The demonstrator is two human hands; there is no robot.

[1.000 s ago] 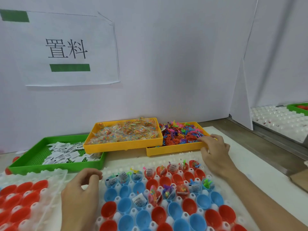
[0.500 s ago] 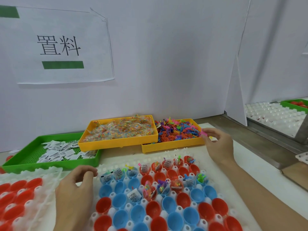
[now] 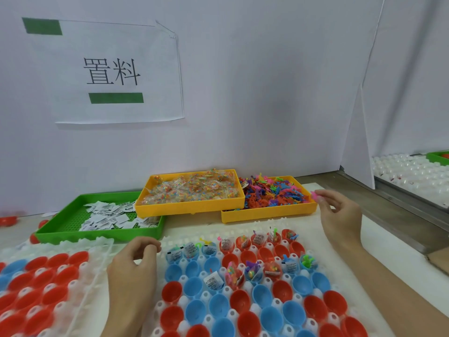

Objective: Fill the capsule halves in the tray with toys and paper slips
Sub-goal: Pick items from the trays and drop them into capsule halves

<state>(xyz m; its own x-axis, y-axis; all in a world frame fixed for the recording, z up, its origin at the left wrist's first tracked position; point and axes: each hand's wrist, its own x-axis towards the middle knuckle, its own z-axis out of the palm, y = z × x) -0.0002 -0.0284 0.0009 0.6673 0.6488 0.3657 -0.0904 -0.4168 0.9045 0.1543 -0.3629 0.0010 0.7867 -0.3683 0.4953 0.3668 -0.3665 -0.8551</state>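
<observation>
— So, where are the hands?

— Her or his right hand is raised just beside the right end of the yellow tray of plastic figures, fingertips pinching a small pink toy. The left hand rests on the white capsule tray at its left edge, fingers loosely curled, gripping nothing I can make out.

— And the capsule halves?

— Red and blue capsule halves sit mouth-up in the tray's sockets. The far row and part of the next hold paper slips and bright toys; the nearer rows look unfilled. One blue half in the third row holds a slip.

— Supplies?

— Three bins along the white wall. A green tray at left with loose paper slips, a yellow tray of clear candy-like packets in the middle overlapping it, then the figures tray at right.

— Anything else?

— A second white tray of mostly red halves at the left, touching the first. A paper sign reading 置料 on the wall.
</observation>
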